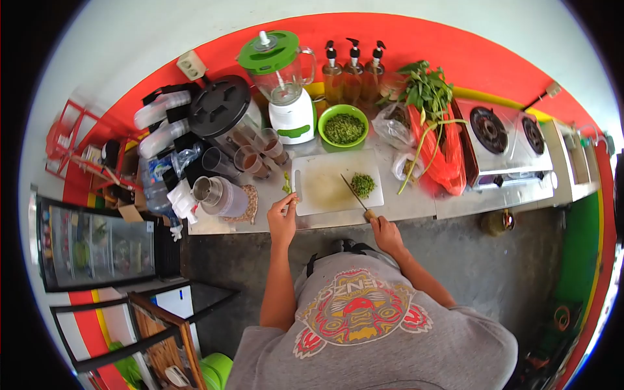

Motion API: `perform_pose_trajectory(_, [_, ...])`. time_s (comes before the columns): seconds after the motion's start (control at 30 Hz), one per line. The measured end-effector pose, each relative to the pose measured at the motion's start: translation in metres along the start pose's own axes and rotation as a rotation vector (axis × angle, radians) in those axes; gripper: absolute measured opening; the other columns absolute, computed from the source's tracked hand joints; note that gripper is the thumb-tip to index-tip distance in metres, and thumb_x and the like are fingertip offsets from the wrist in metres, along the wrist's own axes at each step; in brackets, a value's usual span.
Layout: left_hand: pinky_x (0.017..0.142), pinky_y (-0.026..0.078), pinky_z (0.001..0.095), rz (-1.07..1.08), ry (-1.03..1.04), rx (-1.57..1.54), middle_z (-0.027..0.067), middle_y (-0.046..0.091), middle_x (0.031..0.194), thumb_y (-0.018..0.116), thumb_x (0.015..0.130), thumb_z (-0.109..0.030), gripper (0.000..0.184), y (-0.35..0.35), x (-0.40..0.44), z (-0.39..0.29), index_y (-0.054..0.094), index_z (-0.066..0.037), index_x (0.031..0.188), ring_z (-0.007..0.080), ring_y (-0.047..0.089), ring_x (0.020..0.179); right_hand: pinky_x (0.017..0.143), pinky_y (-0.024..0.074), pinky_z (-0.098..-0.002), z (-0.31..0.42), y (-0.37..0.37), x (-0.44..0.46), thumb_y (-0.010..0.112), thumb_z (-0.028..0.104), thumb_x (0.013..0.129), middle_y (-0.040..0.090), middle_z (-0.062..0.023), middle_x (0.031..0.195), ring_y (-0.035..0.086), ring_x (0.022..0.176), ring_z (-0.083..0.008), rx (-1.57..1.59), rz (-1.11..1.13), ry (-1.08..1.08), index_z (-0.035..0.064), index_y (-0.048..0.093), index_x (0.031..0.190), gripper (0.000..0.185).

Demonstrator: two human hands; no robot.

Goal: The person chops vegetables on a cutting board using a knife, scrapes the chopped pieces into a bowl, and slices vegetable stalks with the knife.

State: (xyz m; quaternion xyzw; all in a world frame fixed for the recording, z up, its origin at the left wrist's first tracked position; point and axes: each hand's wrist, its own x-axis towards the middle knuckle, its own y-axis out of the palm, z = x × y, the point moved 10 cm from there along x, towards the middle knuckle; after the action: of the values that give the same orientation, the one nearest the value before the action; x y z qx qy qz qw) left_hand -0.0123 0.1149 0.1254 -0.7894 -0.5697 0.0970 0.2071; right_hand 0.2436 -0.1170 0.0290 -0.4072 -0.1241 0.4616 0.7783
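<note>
Closed round the pale wooden handle [370, 214] of a long, narrow metal knife [354, 192] with the right hand [389, 235]; drawn nearly together at the fingertips with the left hand [282, 221], beside the near left part of a white, rectangular, plastic-looking cutting board [325, 198], possibly on something pale, too small to tell. Stretched beneath, a long grey metal counter [411, 209], with the board near its front edge, marked yellowish-green across the middle. Set just beyond the board, a round, bright green, plastic-looking bowl [344, 144] of finely cut greens. Slanted over the board, the knife, tip pointing away from the body; cannot tell whether pressed down. On the board's right side, just right of the blade, a small loose heap of chopped green pieces [363, 186]. Judged as fine chopping, with the left hand off the heap. Needed for any further cutting, in judgement: blade brought over the heap, loose bits kept together, left fingertips clear of the edge
</note>
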Motion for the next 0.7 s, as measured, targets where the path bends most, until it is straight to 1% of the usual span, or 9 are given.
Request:
perform_pose_trajectory(0.03, [0.081,0.049,0.0341,-0.028,-0.011,-0.001,0.0100,0.075,0.098,0.061,0.097,-0.005,0.020,-0.002,-0.001,0.000,0.076,-0.003,0.111,0.0196,0.068,0.090,0.075,0.0486,-0.0601,-0.001,-0.001,0.004,0.047,0.041,0.105,0.067,-0.0315,0.086,0.063,0.086,-0.0527,-0.008,0.016,-0.024,0.0010,0.059,0.098,0.042])
perform_pose_trajectory(0.1, [0.080,0.049,0.0381,-0.077,0.193,0.202,0.0101,0.073,0.095,0.067,0.093,-0.005,0.019,-0.004,-0.006,-0.023,0.076,-0.005,0.109,0.0244,0.066,0.088,0.060,0.0488,-0.0489,-0.010,0.003,0.011,0.049,0.039,0.105,0.060,-0.0224,0.067,0.064,0.059,-0.0360,0.257,0.121,0.027,-0.0015,0.055,0.093,0.043])
perform_pose_trajectory(0.13, [0.080,0.049,0.0381,-0.094,0.176,0.207,0.0101,0.073,0.095,0.067,0.093,-0.005,0.019,-0.004,-0.009,-0.023,0.076,-0.005,0.109,0.0244,0.066,0.088,0.052,0.0447,-0.0378,-0.008,0.004,0.013,0.049,0.038,0.107,0.053,-0.0119,0.060,0.054,0.049,-0.0200,0.312,0.157,-0.003,-0.0003,0.054,0.090,0.042])
perform_pose_trajectory(0.2, [0.082,0.050,0.0403,-0.112,0.271,0.432,0.0112,0.071,0.091,0.070,0.089,-0.005,0.017,0.005,-0.019,-0.034,0.077,-0.005,0.104,0.0290,0.065,0.089,0.051,0.0441,-0.0357,-0.001,0.006,0.014,0.049,0.037,0.107,0.053,-0.0092,0.060,0.053,0.049,-0.0172,0.404,0.234,0.031,0.0008,0.054,0.090,0.040])
perform_pose_trajectory(0.33, [0.086,0.047,0.0427,-0.061,0.291,0.373,0.0077,0.070,0.095,0.070,0.089,-0.007,0.011,0.029,-0.022,-0.004,0.077,-0.008,0.097,0.0303,0.063,0.093,0.050,0.0435,-0.0300,0.018,0.007,0.008,0.049,0.036,0.108,0.056,-0.0036,0.062,0.051,0.051,-0.0112,0.589,0.372,0.107,0.0031,0.055,0.091,0.037])
perform_pose_trajectory(0.4, [0.086,0.046,0.0425,0.103,0.183,0.351,0.0055,0.071,0.095,0.070,0.087,-0.006,0.011,0.052,-0.018,0.015,0.077,-0.009,0.095,0.0299,0.063,0.094,0.052,0.0445,-0.0308,0.015,0.016,0.005,0.051,0.036,0.107,0.058,-0.0046,0.064,0.054,0.053,-0.0125,0.619,0.392,0.067,0.0023,0.056,0.092,0.037])
perform_pose_trajectory(0.43, [0.086,0.046,0.0425,0.103,0.186,0.347,0.0055,0.071,0.095,0.070,0.087,-0.006,0.011,0.058,-0.015,0.017,0.077,-0.009,0.095,0.0299,0.063,0.094,0.054,0.0456,-0.0315,0.015,0.019,0.004,0.053,0.037,0.106,0.060,-0.0057,0.066,0.057,0.056,-0.0138,0.652,0.402,0.029,0.0014,0.058,0.094,0.038])
perform_pose_trajectory(0.5, [0.086,0.046,0.0418,0.164,0.317,0.450,0.0041,0.071,0.093,0.071,0.085,-0.006,0.012,0.080,-0.012,0.006,0.077,-0.010,0.095,0.0290,0.063,0.093,0.054,0.0457,-0.0303,0.010,0.024,-0.001,0.051,0.036,0.107,0.060,-0.0051,0.067,0.056,0.055,-0.0130,0.634,0.415,0.020,0.0014,0.057,0.096,0.037])
perform_pose_trajectory(0.7, [0.087,0.048,0.0435,0.211,0.394,0.413,0.0051,0.069,0.092,0.072,0.083,-0.006,0.011,0.130,0.005,-0.006,0.077,-0.009,0.092,0.0288,0.061,0.094,0.049,0.0451,-0.0305,0.001,0.023,-0.003,0.050,0.037,0.106,0.060,-0.0059,0.065,0.056,0.052,-0.0132,0.582,0.383,0.110,0.0020,0.056,0.102,0.036])
